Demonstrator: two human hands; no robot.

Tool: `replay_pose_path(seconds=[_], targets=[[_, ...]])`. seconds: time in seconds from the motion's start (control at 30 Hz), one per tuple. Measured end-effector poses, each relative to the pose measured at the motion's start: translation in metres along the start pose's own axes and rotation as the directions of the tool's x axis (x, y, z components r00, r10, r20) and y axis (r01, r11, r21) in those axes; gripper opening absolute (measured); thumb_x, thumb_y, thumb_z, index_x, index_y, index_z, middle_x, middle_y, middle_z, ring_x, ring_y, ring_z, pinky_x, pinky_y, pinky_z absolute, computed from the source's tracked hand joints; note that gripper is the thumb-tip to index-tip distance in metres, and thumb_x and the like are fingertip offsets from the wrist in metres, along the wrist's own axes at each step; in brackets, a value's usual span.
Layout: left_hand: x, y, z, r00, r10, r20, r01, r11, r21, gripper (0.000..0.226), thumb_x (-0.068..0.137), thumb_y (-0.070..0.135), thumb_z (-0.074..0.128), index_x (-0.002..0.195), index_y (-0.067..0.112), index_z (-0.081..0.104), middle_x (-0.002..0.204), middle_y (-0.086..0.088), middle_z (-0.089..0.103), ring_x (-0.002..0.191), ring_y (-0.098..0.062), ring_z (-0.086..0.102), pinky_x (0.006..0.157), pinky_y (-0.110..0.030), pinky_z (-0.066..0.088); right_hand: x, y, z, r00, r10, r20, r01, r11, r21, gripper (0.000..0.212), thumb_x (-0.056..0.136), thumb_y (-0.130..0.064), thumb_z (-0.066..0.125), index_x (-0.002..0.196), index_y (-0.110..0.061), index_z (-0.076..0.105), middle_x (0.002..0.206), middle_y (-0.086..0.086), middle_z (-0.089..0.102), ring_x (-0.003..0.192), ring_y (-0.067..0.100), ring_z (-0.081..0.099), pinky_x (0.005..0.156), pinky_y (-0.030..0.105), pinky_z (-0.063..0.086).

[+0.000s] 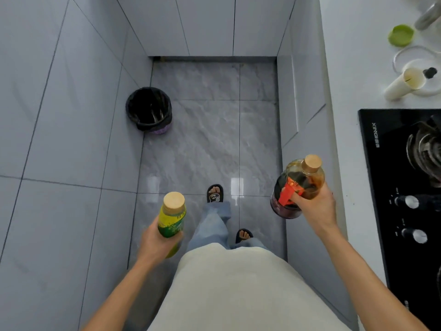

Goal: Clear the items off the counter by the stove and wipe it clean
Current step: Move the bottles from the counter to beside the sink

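narrow kitchen aisle, grey tiled floor [210, 130], person standing mid-aisle looking straight down. white counter [353, 56] runs along the right side with the black stove [391, 187] set into it; that counter is the surface to be cleared and wiped.

black-lined bin [149, 109] sits on the floor ahead and to the left, against the wall, well apart from the feet. body is turned away from the counter, so the walk reads as carrying items off to another spot, possibly the bin.

right hand [315, 206] grips a large dark sauce bottle [298, 185] round its body, fingers curled over the red label, cork-coloured cap tilted up and toward the counter. the bottle is held out over the floor beside the cabinet front, clear of the stove edge.

left hand [157, 240] wraps a smaller green bottle [171, 220] low on its body, cap up, near upright. one item per hand means fewer trips.

still on the counter beyond the stove: a clear round lid [405, 56], a cream cup [403, 84] lying tilted, a green lid [401, 35], and something metallic at the top corner, too cropped to name. clearing is partly done by my reading; no cloth in view, wiping not yet begun.
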State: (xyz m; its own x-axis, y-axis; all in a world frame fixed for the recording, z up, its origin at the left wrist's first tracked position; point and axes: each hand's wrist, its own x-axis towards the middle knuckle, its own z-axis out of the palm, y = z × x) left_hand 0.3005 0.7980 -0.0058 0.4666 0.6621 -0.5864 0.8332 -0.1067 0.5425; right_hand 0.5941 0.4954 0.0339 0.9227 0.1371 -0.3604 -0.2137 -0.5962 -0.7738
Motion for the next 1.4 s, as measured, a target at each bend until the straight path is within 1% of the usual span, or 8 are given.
replay_pose_path(seconds=[0.27, 0.37, 0.47, 0.6, 0.87, 1.03, 1.2, 1.4], targets=[[0.111, 0.089, -0.036, 0.998, 0.061, 0.033, -0.06, 0.998, -0.024, 0.035, 0.071, 0.029, 0.087, 0.092, 0.041, 0.062, 0.085, 0.03, 0.071, 0.078, 0.008, 0.066, 0.062, -0.025, 0.049, 0.061, -0.05, 0.032, 0.995, 0.06, -0.076, -0.062, 0.998, -0.024, 0.067, 0.07, -0.041, 0.092, 0.129, -0.032, 0.061, 0.112, -0.01, 0.072, 0.102, 0.015, 0.066, 0.08, 0.021, 0.05], [0.153, 0.143, -0.042, 0.987, 0.13, 0.089, -0.129, 0.991, -0.02, 0.039, 0.072, 0.03, 0.085, 0.093, 0.051, 0.06, 0.085, 0.028, 0.071, 0.075, 0.008, 0.067, 0.055, -0.018, 0.049, 0.076, -0.059, 0.034, 0.987, 0.108, -0.116, -0.111, 0.994, -0.021, 0.062, 0.069, -0.04, 0.093, 0.122, -0.035, 0.063, 0.104, -0.014, 0.071, 0.097, 0.014, 0.066, 0.071, 0.016, 0.045], [0.189, 0.195, -0.041, 0.974, 0.191, 0.125, -0.19, 0.982, -0.023, 0.035, 0.074, 0.028, 0.085, 0.097, 0.042, 0.063, 0.08, 0.015, 0.075, 0.071, -0.002, 0.07, 0.052, -0.014, 0.05, 0.089, -0.061, 0.032, 0.976, 0.167, -0.137, -0.172, 0.985, -0.021, 0.057, 0.071, -0.033, 0.093, 0.119, -0.037, 0.063, 0.1, -0.014, 0.069, 0.097, 0.016, 0.066, 0.074, 0.022, 0.047], [0.232, 0.261, -0.037, 0.957, 0.258, 0.13, -0.255, 0.966, -0.041, 0.032, 0.069, 0.028, 0.082, 0.092, 0.036, 0.062, 0.079, 0.027, 0.072, 0.073, 0.006, 0.067, 0.055, -0.007, 0.048, 0.116, -0.062, 0.028, 0.957, 0.236, -0.17, -0.241, 0.97, -0.014, 0.056, 0.071, -0.027, 0.093, 0.12, -0.03, 0.066, 0.103, -0.009, 0.072, 0.099, 0.02, 0.068, 0.08, 0.029, 0.048], [0.317, 0.349, -0.021, 0.949, 0.277, 0.149, -0.281, 0.96, 0.006, 0.036, 0.072, 0.023, 0.087, 0.097, 0.036, 0.064, 0.084, 0.019, 0.074, 0.079, 0.0, 0.069, 0.058, -0.012, 0.05, 0.22, -0.091, 0.019, 0.943, 0.288, -0.168, -0.294, 0.956, -0.008, 0.058, 0.072, -0.026, 0.091, 0.123, -0.031, 0.064, 0.106, -0.009, 0.072, 0.1, 0.02, 0.067, 0.075, 0.028, 0.048], [0.355, 0.376, -0.024, 0.965, 0.216, 0.148, -0.225, 0.973, 0.053, 0.038, 0.073, 0.026, 0.087, 0.095, 0.044, 0.062, 0.087, 0.033, 0.07, 0.083, 0.011, 0.066, 0.061, -0.013, 0.047, 0.304, -0.138, 0.017, 0.962, 0.237, -0.138, -0.238, 0.971, 0.01, 0.064, 0.071, -0.027, 0.091, 0.127, -0.034, 0.061, 0.106, -0.011, 0.07, 0.1, 0.017, 0.065, 0.082, 0.03, 0.049], [0.395, 0.39, -0.032, 0.982, 0.131, 0.134, -0.145, 0.984, 0.104, 0.037, 0.07, 0.034, 0.086, 0.099, 0.037, 0.063, 0.085, 0.015, 0.075, 0.082, -0.004, 0.07, 0.066, -0.029, 0.052, 0.386, -0.196, 0.021, 0.977, 0.16, -0.143, -0.155, 0.987, 0.047, 0.065, 0.072, -0.021, 0.09, 0.127, -0.037, 0.061, 0.11, -0.018, 0.07, 0.101, 0.005, 0.065, 0.075, 0.01, 0.042], [0.458, 0.424, -0.049, 0.982, 0.118, 0.148, -0.134, 0.985, 0.106, 0.046, 0.067, 0.037, 0.09, 0.1, 0.052, 0.062, 0.093, 0.032, 0.072, 0.085, 0.01, 0.067, 0.068, -0.025, 0.051, 0.472, -0.255, 0.039, 0.979, 0.153, -0.134, -0.142, 0.986, 0.09, 0.068, 0.074, -0.021, 0.091, 0.134, -0.028, 0.06, 0.118, -0.008, 0.071, 0.108, 0.013, 0.066, 0.078, 0.011, 0.045]])
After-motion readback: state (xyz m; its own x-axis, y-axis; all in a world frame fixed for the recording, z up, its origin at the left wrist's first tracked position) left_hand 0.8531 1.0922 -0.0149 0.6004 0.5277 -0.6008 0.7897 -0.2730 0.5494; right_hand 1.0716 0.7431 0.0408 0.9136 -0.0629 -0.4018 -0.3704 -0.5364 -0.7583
